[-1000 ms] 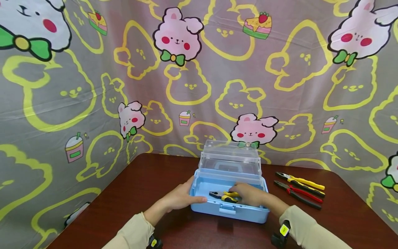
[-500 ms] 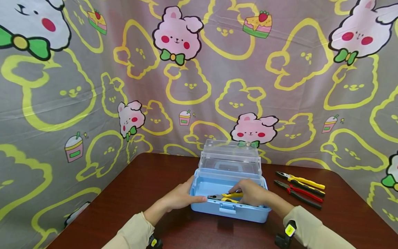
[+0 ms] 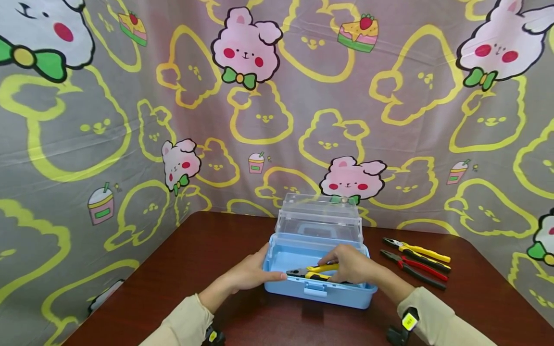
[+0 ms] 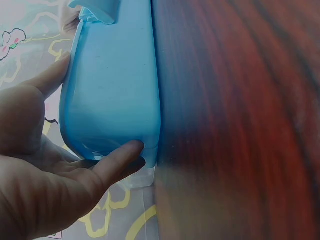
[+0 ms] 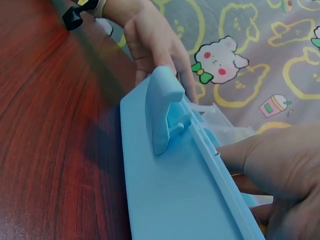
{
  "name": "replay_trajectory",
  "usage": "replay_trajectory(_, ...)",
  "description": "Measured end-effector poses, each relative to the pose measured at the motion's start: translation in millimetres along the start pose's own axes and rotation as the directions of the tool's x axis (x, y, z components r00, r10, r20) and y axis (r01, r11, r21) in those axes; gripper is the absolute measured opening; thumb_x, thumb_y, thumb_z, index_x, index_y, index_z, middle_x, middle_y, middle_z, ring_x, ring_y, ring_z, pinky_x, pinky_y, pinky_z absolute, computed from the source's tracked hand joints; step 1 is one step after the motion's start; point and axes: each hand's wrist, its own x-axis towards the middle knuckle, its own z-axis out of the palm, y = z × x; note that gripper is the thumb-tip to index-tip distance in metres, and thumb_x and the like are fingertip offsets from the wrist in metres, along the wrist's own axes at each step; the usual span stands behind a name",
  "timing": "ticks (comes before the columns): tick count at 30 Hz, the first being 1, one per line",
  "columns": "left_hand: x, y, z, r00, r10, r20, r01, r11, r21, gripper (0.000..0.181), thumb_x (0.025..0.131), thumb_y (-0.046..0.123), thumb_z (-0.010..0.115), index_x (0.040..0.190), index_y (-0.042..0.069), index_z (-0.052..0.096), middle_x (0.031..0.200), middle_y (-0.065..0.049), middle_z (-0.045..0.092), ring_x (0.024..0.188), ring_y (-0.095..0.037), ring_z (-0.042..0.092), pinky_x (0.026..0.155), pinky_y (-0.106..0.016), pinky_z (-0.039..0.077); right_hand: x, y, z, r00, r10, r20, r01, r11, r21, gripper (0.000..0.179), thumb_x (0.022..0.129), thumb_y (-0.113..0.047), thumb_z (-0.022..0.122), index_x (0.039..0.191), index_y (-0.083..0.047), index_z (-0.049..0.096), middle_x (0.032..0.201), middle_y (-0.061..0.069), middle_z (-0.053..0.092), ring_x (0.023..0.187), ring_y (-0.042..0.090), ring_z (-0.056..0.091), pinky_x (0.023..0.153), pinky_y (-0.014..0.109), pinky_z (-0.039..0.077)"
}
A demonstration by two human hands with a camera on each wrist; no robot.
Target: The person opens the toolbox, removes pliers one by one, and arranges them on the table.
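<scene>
A light blue toolbox (image 3: 285, 290) with a clear lid (image 3: 320, 222) stands on the table, lid raised at the back. My left hand (image 3: 243, 277) holds its left end, thumb on the front rim and fingers along the side; the left wrist view shows this hand (image 4: 55, 195) around the box corner. Inside, near the front wall, lie pliers with yellow-and-black handles (image 3: 323, 268), their dark nose (image 3: 297, 272) pointing left. My right hand (image 3: 354, 265) reaches in and grips them by the handles. In the right wrist view, the box wall and the hand (image 5: 282, 170) mostly hide the pliers.
Right of the box on the dark red table (image 3: 225, 235) lie two more pliers: a yellow-and-black pair (image 3: 426, 252) and a red-and-black pair (image 3: 421, 270). A patterned cloth (image 3: 268, 110) hangs behind and at the sides. A front latch (image 5: 162, 110) juts from the box.
My right hand has shifted slightly right and toward the front wall, and the pliers in it have shifted slightly left and turned a little. The left hand stays in place on the box.
</scene>
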Motion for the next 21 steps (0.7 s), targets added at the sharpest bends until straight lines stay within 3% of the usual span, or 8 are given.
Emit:
replay_trajectory(7,-0.2,-0.6,0.4,1.000,-0.001,0.000,0.001,1.000,-0.006,0.109,0.089,0.046,0.081,0.166,0.009,0.013,0.156,-0.021,0.042,0.128,-0.036,0.054,0.103,-0.060,0.044,-5.7,0,-3,1.000,0.022,-0.013,-0.021,0.998,0.056,0.034,0.079,-0.008,0.090,0.111,-0.005,0.080,0.105,-0.001,0.076,0.100,0.021,0.066,0.084,0.041,0.057)
replay_trajectory(14,0.5,0.2,0.3,1.000,0.003,-0.003,-0.003,1.000,-0.002,0.109,0.090,0.045,0.081,0.166,0.010,0.011,0.159,-0.019,0.038,0.131,-0.036,0.051,0.104,-0.060,0.043,-16.8,1,-16,0.998,0.060,-0.036,-0.054,0.989,0.136,0.041,0.080,-0.017,0.091,0.117,-0.005,0.078,0.111,0.001,0.075,0.102,0.022,0.066,0.084,0.041,0.056)
replay_trajectory(21,-1.5,-0.4,0.4,1.000,-0.010,-0.013,0.010,1.000,0.007,0.111,0.088,0.049,0.081,0.166,0.009,0.014,0.157,-0.020,0.041,0.130,-0.035,0.052,0.105,-0.060,0.042,-29.6,1,-28,0.994,0.065,-0.091,-0.053,0.990,0.128,0.040,0.080,-0.021,0.091,0.118,-0.012,0.080,0.114,-0.001,0.074,0.104,0.025,0.064,0.084,0.040,0.056)
